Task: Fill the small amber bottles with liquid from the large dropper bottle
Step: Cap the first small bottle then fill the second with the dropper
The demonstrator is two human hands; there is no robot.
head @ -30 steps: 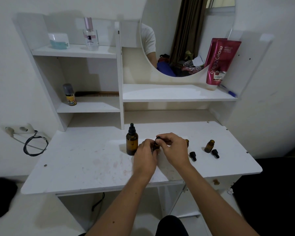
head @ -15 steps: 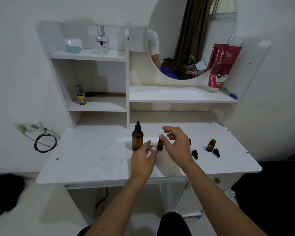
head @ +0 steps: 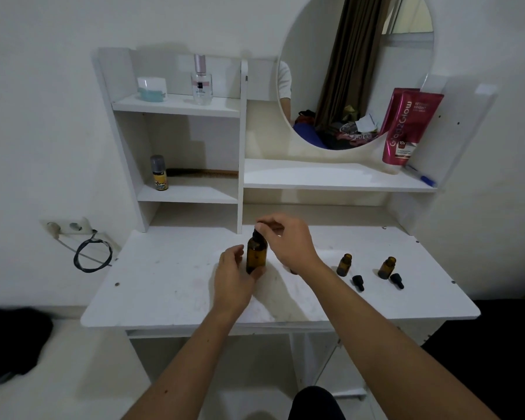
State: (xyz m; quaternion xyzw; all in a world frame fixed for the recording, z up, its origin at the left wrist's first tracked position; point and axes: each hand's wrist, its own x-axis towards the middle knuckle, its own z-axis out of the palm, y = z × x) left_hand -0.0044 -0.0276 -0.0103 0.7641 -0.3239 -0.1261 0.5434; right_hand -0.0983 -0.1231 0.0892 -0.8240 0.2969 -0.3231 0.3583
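Amber glass forms the body of the large dropper bottle (head: 256, 257), which stands upright at the centre of the frame on the white desk top (head: 170, 286). Its long axis is vertical, with the black dropper cap (head: 257, 235) pointing up toward the shelves.

The left hand (head: 234, 280) wraps around the lower body of the large dropper bottle from the left side, fingers curled in a loose grasp, thumb near the base. The right hand (head: 288, 241) reaches over from the right; its thumb and forefinger pinch the top of the black dropper cap, while the other fingers stay bent and partly folded.

Two small amber bottles stand upright and uncapped at centre right of the frame: one (head: 344, 264) nearer the right forearm, the other (head: 387, 267) further right, well apart from the large bottle. A small black cap lies on its side just below each: one (head: 358, 282) under the first bottle, one (head: 396, 280) under the second (both tips point toward the lower right).

A further small object sits behind the right wrist, mostly hidden; its identity cannot be determined.
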